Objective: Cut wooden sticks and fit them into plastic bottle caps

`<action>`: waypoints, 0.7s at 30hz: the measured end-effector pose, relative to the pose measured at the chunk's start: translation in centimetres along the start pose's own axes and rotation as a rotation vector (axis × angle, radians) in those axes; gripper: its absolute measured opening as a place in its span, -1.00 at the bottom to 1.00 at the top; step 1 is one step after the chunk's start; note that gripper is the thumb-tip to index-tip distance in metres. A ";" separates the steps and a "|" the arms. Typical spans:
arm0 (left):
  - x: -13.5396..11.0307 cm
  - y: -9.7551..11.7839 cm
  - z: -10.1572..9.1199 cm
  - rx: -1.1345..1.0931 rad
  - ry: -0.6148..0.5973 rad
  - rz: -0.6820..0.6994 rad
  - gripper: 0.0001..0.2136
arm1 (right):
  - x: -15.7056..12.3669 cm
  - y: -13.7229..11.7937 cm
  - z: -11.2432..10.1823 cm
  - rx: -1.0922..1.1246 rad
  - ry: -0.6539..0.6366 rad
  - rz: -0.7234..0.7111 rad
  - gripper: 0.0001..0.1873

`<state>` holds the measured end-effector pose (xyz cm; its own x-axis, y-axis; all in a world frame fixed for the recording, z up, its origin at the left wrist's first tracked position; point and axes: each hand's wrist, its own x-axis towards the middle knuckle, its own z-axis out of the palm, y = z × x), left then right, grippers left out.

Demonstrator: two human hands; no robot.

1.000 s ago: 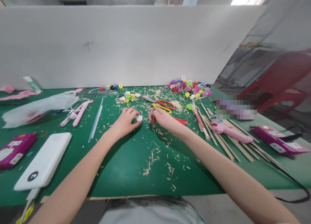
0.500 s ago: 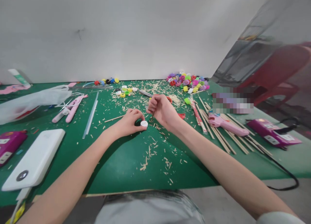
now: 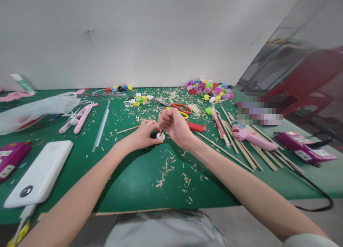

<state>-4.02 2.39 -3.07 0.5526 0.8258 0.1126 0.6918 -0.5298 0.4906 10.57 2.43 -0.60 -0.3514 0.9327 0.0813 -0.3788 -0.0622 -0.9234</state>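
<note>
My left hand [image 3: 146,132] pinches a small white bottle cap [image 3: 160,136] against the green table mat [image 3: 134,175], fingers curled round it. My right hand [image 3: 173,124] is clenched in a fist just above the cap, gripping a thin stick whose tip points down into the cap. The two hands touch over the cap. Wood shavings lie scattered all around them.
Red-and-yellow scissors [image 3: 180,109] and a red cutter [image 3: 196,126] lie behind the hands. Piles of coloured caps [image 3: 209,90], bamboo sticks [image 3: 241,147], a pink glue gun [image 3: 252,136], purple power strips [image 3: 305,149], a white power bank [image 3: 40,174] and a plastic bag [image 3: 37,109] surround them.
My right hand has moved left and down from beside the cap to directly over it, bringing the stick's tip into the cap. The left hand stays on the cap.
</note>
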 end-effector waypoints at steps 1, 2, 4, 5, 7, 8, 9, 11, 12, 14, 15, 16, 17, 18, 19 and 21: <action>0.0 0.0 0.0 0.005 -0.002 -0.002 -0.81 | 0.0 0.0 0.0 0.003 -0.002 -0.001 -0.74; 0.0 0.0 0.0 0.010 -0.003 0.000 -0.81 | 0.0 0.0 0.0 0.005 -0.004 -0.003 -0.74; 0.0 0.0 0.0 0.016 -0.003 0.010 -0.80 | 0.0 0.1 -0.1 0.006 -0.008 -0.011 -0.72; 0.0 0.0 0.0 0.016 -0.004 0.013 -0.80 | 0.0 0.2 -0.1 0.001 -0.011 -0.016 -0.72; 0.0 0.0 0.1 0.014 -0.013 0.012 -0.79 | 0.1 0.3 -0.2 -0.016 -0.015 -0.027 -0.71; 0.0 0.0 0.1 0.013 -0.018 0.011 -0.79 | 0.1 0.4 -0.2 -0.026 -0.013 -0.032 -0.71; 0.0 0.0 0.1 0.012 -0.020 0.010 -0.80 | 0.2 0.5 -0.3 -0.035 -0.012 -0.037 -0.71; -0.1 0.2 0.0 0.013 -0.019 0.006 -0.81 | 0.4 0.9 -0.3 -0.048 -0.011 -0.046 -0.72; -0.1 0.3 -0.1 0.016 -0.020 0.004 -0.82 | 0.6 1.1 -0.4 -0.054 -0.012 -0.049 -0.72; -0.1 0.7 -0.3 0.023 -0.028 -0.004 -0.83 | 0.9 1.5 -0.4 -0.073 -0.020 -0.059 -0.73; -0.1 0.8 -0.4 0.025 -0.036 -0.008 -0.83 | 1.0 1.6 -0.4 -0.087 -0.026 -0.065 -0.73; -0.1 0.9 -0.5 0.026 -0.042 -0.011 -0.83 | 1.1 1.8 -0.4 -0.102 -0.031 -0.069 -0.73; -0.1 1.1 -0.6 0.023 -0.045 -0.011 -0.84 | 1.2 1.9 -0.3 -0.116 -0.035 -0.068 -0.71; -0.1 1.1 -0.6 0.018 -0.044 -0.007 -0.85 | 1.2 2.0 -0.3 -0.125 -0.037 -0.061 -0.69; -0.1 1.2 -0.6 0.013 -0.043 -0.001 -0.87 | 1.2 2.0 -0.2 -0.128 -0.038 -0.050 -0.66; -0.1 1.2 -0.6 0.009 -0.037 0.011 -0.88 | 1.2 2.1 -0.1 -0.124 -0.033 -0.022 -0.62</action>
<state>-3.51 1.83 -1.98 0.5774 0.8119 0.0856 0.6892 -0.5409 0.4821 9.42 3.46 -2.43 -0.3732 0.9209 0.1127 -0.2788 0.0045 -0.9603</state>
